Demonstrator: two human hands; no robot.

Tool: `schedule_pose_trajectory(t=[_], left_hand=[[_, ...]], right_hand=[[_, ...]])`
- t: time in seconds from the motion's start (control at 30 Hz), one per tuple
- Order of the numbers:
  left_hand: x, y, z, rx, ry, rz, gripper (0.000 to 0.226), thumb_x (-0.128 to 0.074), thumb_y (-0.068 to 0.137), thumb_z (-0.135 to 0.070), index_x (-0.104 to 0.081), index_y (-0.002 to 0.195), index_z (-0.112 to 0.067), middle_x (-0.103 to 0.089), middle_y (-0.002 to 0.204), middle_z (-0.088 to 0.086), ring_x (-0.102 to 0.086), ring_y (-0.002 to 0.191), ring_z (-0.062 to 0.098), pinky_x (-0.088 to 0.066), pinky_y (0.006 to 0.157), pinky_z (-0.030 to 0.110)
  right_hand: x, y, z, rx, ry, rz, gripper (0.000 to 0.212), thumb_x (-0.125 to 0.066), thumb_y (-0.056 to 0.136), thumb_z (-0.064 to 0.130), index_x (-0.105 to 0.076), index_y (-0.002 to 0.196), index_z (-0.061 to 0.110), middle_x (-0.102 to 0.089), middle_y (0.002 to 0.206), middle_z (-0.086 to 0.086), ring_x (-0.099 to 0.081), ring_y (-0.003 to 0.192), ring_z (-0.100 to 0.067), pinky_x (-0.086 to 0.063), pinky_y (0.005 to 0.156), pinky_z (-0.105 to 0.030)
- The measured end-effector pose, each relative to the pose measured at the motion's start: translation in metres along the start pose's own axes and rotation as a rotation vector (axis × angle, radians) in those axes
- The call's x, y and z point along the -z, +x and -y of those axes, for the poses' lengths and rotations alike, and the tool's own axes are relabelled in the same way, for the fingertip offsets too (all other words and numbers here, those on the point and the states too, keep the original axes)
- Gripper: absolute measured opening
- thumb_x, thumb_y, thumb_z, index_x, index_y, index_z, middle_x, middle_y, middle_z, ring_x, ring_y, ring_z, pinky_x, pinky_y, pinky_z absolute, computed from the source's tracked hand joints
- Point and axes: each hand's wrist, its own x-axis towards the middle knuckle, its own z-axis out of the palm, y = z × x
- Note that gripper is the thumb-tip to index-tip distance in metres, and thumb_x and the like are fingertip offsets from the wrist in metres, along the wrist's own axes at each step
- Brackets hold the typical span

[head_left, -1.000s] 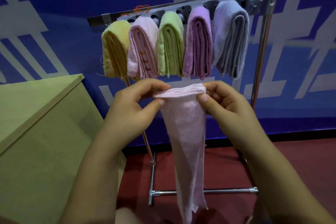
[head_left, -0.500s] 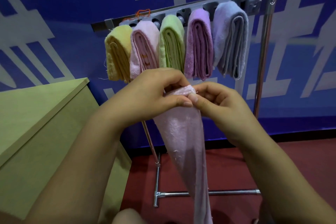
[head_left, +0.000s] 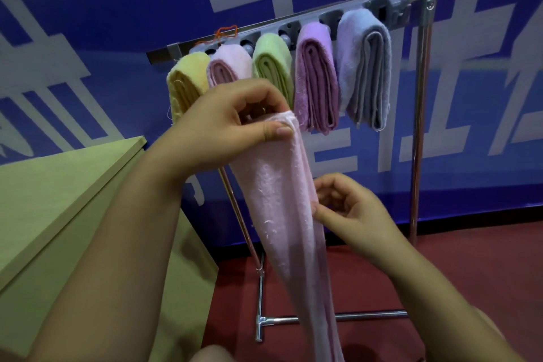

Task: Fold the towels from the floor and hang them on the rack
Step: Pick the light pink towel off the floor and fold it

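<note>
In front of the rack (head_left: pixel 311 13), the left hand (head_left: pixel 232 123) pinches the top of the pink towel (head_left: pixel 282 200), thumb on its fold; the right hand (head_left: pixel 349 211), lower, pinches its right edge while it hangs down.

The towel (head_left: pixel 282 200) held up in front was pale pink, with a faintly nubbly, unpatterned face. On the rack (head_left: pixel 308 19), a silvery chrome frame with a grey clip bar, five folded towels showed in a row: yellow (head_left: pixel 185 82), pink (head_left: pixel 227 64), light green (head_left: pixel 271 62), purple (head_left: pixel 316 76) and greyish lavender-blue (head_left: pixel 364 67). An orange loop (head_left: pixel 226 31) stood out at the bar. The wall (head_left: pixel 102 9) was deep blue with large pale grey-white shapes. The floor (head_left: pixel 470 258) was dark red. The cabinet (head_left: pixel 58 214) was plain yellowish green.
</note>
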Motion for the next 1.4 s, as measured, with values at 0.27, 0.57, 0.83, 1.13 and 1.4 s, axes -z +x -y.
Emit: schedule_pose_trajectory(t=[0.27, 0.57, 0.83, 1.13, 1.4], left_hand=[[0.009, 0.004, -0.002, 0.020, 0.019, -0.072, 0.018, -0.067, 0.081, -0.030, -0.065, 0.095, -0.020, -0.064, 0.089, -0.009, -0.059, 0.086, 0.005, -0.049, 0.072, 0.018], [0.012, 0.012, -0.002, 0.010, 0.072, -0.106, 0.010, -0.068, 0.083, -0.025, -0.064, 0.093, -0.023, -0.062, 0.088, -0.011, -0.056, 0.084, 0.006, -0.046, 0.071, 0.016], [0.019, 0.019, 0.006, 0.054, 0.107, -0.128, 0.007, -0.065, 0.086, -0.027, -0.060, 0.090, -0.029, -0.061, 0.092, -0.008, -0.056, 0.086, 0.012, -0.046, 0.071, 0.020], [0.037, 0.026, 0.008, 0.042, 0.155, -0.152, 0.011, -0.066, 0.086, -0.028, -0.061, 0.095, -0.022, -0.059, 0.087, -0.010, -0.056, 0.084, 0.018, -0.045, 0.066, 0.017], [0.044, 0.032, 0.010, 0.044, 0.210, -0.173, 0.013, -0.065, 0.087, -0.027, -0.062, 0.099, -0.021, -0.061, 0.094, -0.002, -0.059, 0.092, 0.024, -0.049, 0.075, 0.034]], right_hand=[[-0.007, 0.001, -0.006, 0.186, -0.276, -0.072, 0.035, -0.059, 0.089, 0.014, -0.047, 0.097, 0.046, -0.057, 0.103, 0.030, -0.057, 0.092, 0.002, -0.049, 0.078, -0.020], [-0.021, 0.002, -0.021, 0.215, -0.317, -0.238, 0.037, -0.048, 0.092, 0.012, -0.032, 0.123, 0.024, -0.060, 0.102, 0.011, -0.061, 0.085, -0.014, -0.044, 0.067, -0.018], [-0.010, 0.005, -0.031, 0.286, -0.437, -0.090, 0.026, -0.040, 0.077, 0.007, -0.044, 0.075, 0.033, -0.045, 0.079, 0.013, -0.045, 0.072, -0.006, -0.038, 0.063, -0.018], [-0.004, 0.001, -0.059, 0.141, -0.393, -0.054, 0.022, -0.050, 0.076, 0.007, -0.064, 0.077, 0.025, -0.058, 0.088, 0.019, -0.056, 0.086, -0.003, -0.039, 0.074, -0.006], [-0.012, 0.000, -0.059, 0.071, -0.403, -0.056, 0.028, -0.055, 0.076, 0.046, -0.073, 0.089, 0.028, -0.060, 0.091, 0.015, -0.058, 0.091, -0.004, -0.047, 0.079, -0.021]])
